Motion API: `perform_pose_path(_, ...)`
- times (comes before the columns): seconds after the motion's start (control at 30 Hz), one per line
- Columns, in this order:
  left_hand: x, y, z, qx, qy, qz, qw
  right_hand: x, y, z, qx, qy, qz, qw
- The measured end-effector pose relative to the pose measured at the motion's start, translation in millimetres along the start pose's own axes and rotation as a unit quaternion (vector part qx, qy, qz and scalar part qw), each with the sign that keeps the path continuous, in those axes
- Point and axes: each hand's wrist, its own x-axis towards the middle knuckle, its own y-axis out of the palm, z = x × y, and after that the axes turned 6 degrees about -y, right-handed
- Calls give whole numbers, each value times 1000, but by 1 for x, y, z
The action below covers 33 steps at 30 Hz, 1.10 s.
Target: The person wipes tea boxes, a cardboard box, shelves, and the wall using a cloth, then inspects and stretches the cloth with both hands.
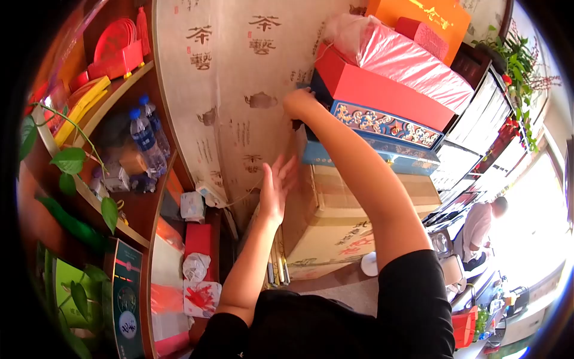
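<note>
My right hand [301, 106] reaches up to the left end of a stack of gift boxes. It is close against a red and dark blue box [382, 90]; its fingers are mostly hidden, and a small dark thing shows just below the wrist. Lower down, my left hand [278, 188] is held up with its fingers apart and slightly blurred, holding nothing. It is beside a large brown cardboard box [335, 221]. On that carton sits a blue box [365, 154], beneath a box with an ornate patterned panel [385, 124].
Plastic-wrapped packaging [406, 60] and an orange box [442, 21] top the stack. At left stands a wooden shelf [156, 209] with water bottles [146, 140] and a trailing plant [67, 160]. Patterned wallpaper [239, 72] lies behind. Another person [478, 230] is at far right.
</note>
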Motion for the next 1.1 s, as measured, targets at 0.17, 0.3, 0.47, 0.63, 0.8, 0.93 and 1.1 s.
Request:
perform_pose_path(0.17,-23,-24,-10,24,5,4,1000,72,38,-38,142,85,-73,983)
perform_pose_path(0.3,-34,-49,-3,43,-17,-10,999,88,39,-47,273,180,-156,932)
perform_pose_path(0.47,-43,-50,-4,68,-21,-28,997,149,111,-70,246,159,-109,950)
perform_pose_path(0.63,-39,-40,-1,59,-10,-23,998,32,27,-10,157,139,-139,968)
perform_pose_path(0.8,-28,-28,4,48,-16,-1,999,-80,-9,8,56,-66,-58,995)
perform_pose_path(0.93,-22,-22,11,52,-28,-7,998,-153,15,0,315,-78,-250,912)
perform_pose_path(1.1,-23,-21,12,48,-36,-17,998,-212,43,-46,444,-151,-326,821)
